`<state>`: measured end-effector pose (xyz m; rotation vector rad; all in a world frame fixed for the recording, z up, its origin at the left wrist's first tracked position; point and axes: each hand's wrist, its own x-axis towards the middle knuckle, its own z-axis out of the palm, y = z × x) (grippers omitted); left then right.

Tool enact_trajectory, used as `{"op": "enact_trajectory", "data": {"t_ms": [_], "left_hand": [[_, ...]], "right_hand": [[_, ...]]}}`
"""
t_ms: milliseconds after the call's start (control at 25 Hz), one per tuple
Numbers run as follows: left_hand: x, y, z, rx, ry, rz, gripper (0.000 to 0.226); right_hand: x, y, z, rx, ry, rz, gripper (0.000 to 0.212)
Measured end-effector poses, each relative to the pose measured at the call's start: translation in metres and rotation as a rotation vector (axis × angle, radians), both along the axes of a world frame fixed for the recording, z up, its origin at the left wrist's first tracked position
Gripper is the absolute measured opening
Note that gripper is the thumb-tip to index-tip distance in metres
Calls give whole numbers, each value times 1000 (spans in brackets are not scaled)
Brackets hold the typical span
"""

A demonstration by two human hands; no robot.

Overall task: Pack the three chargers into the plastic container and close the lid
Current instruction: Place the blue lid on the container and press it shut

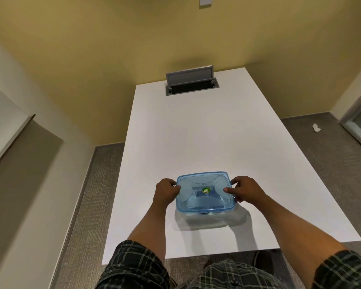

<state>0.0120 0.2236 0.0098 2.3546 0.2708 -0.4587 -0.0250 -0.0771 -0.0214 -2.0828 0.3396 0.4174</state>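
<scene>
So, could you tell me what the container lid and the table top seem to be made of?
The lid looks like translucent blue plastic, glossy: light passes through it and moulded ridges show. The table top appears to be a smooth matte white laminate or painted board, though its core cannot be told.

White table [196, 132] with open cable hatch [191, 83].

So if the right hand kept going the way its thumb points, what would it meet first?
The right hand already touches the translucent blue plastic lid; going on leftward, it would probably cross the lid's green sticker, then reach the left hand.
</scene>
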Motion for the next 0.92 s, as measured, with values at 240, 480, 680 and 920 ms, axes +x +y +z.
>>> {"op": "enact_trajectory", "data": {"t_ms": [240,480,680,920], "left_hand": [[-9,6,-8,54,57,-48,22],[-9,3,-6,100,26,-170,57],[-1,2,-3,247,61,-316,56],[17,1,1,559,176,-658,97]], "right_hand": [[-2,3,-8,-30,21,21,53],[-4,-1,-9,14,20,92,77],[-1,-2,-10,-7,21,182,80],[12,-3,-1,-256,145,458,91]]}}
